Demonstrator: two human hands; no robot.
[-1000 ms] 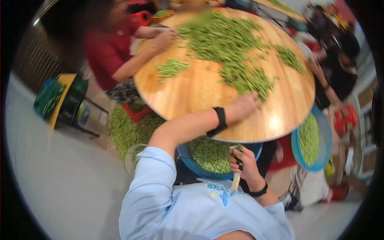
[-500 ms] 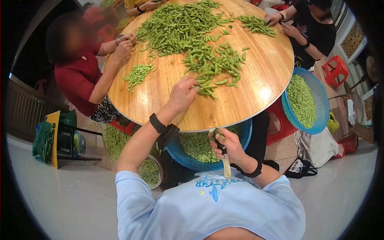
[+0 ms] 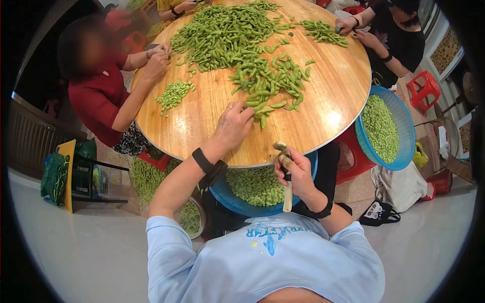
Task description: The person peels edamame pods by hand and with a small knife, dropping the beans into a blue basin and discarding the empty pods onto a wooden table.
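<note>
Green soybean pods [image 3: 270, 83] lie in a loose heap on the round wooden table [image 3: 197, 134]. At the near edge of this heap is my left hand [image 3: 234, 125], fingers bent and drawn together, fingertips right at the pods; what they pinch is hidden. My right hand [image 3: 298, 174] is closed around a small tool [image 3: 288, 201] with a pale flat lower end and a black part. A dark, stained piece shows above the thumb. Beneath that hand, below the table edge, a blue basket [image 3: 227, 196] holds shelled green beans [image 3: 255, 184].
A larger pod pile [image 3: 222, 35] covers the far table, with shelled beans [image 3: 174, 94] at left. One person [image 3: 98, 96] works at left, another [image 3: 396, 38] at far right. A second blue basket [image 3: 410, 132] of beans stands right, near a red stool [image 3: 424, 90].
My left hand has shifted slightly right and toward me at the pods' edge. My right hand has risen a little toward the table edge, still holding the tool.
</note>
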